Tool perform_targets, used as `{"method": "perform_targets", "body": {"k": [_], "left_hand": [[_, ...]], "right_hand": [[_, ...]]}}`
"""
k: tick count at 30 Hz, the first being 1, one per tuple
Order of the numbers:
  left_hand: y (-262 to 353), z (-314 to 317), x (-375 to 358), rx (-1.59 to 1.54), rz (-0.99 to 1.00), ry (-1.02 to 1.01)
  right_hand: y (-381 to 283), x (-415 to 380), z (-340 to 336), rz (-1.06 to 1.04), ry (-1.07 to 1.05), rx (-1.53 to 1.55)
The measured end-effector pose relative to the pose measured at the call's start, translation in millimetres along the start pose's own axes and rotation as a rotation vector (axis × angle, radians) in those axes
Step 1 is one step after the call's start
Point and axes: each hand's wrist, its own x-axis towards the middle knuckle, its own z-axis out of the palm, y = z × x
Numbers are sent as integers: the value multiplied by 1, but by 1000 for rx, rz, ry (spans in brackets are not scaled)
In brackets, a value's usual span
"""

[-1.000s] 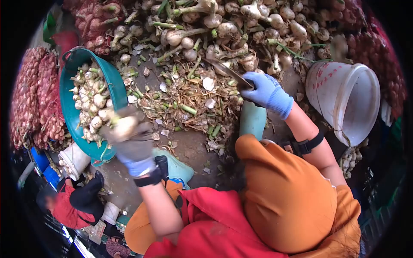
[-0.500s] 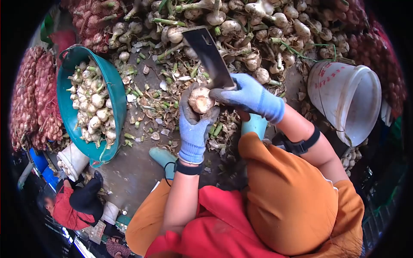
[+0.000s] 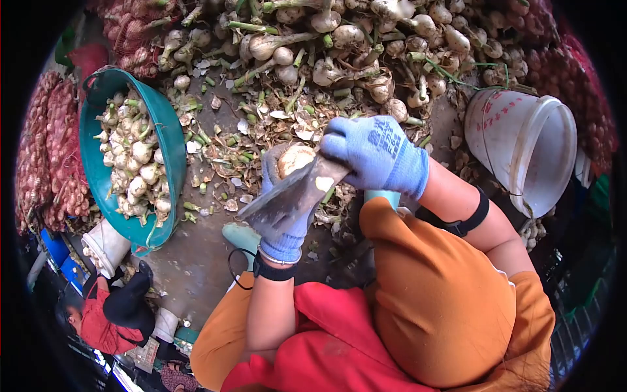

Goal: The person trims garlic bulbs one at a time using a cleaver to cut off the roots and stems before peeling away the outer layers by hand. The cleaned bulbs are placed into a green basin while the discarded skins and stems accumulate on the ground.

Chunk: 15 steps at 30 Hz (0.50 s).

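Note:
A blue work glove covers each hand. My left hand (image 3: 284, 225), partly hidden behind the blade, is closed round a pale garlic bulb (image 3: 295, 161). The fingers of my right hand (image 3: 372, 151) wrap round the handle end of a wide cleaver (image 3: 294, 196). Its dark, wet-looking blade slants down to the left, over my left hand and just below the bulb. A small pale piece (image 3: 324, 183) sticks to the blade near my right hand.
Trimmed garlic fills a teal tub (image 3: 175, 140) at left. A white bucket (image 3: 493, 134) lies tilted at right. Garlic with stalks (image 3: 349, 36) is heaped along the top; peelings and cut stems litter the ground. Another person (image 3: 111, 317) is at lower left.
The cleaver has swung from pointing up and away to slanting down-left across my left hand. My right hand has turned, its back now showing. The bulb has shifted slightly left.

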Motion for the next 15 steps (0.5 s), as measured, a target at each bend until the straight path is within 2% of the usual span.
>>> {"method": "perform_targets", "body": {"k": [3, 5, 6, 7, 9, 10, 11, 13, 14, 15], "left_hand": [[-13, 2, -6, -23, -1, 11], [-25, 2, -5, -250, -229, 38], [-39, 2, -12, -283, -222, 60], [18, 1, -16, -757, -495, 208], [24, -5, -11, -344, -90, -148], [19, 2, -11, -253, 17, -90], [12, 3, -7, -252, 21, -89], [-9, 9, 8, 387, 165, 6], [-32, 13, 3, 57, -13, -11], [-22, 15, -3, -504, -378, -58]], "right_hand": [[19, 0, 24, 48, 46, 6], [22, 1, 36, 93, 61, 56], [25, 3, 37, 117, 107, 64], [51, 6, 55, 254, 85, -4], [72, 1, 41, 661, 75, 134], [69, 0, 32, 807, -2, 573], [65, -3, 44, 805, 8, 1051], [44, 6, 46, 631, -25, 1211], [42, 8, 50, 527, 23, 1250], [33, 10, 35, 529, 23, 1257]]}}
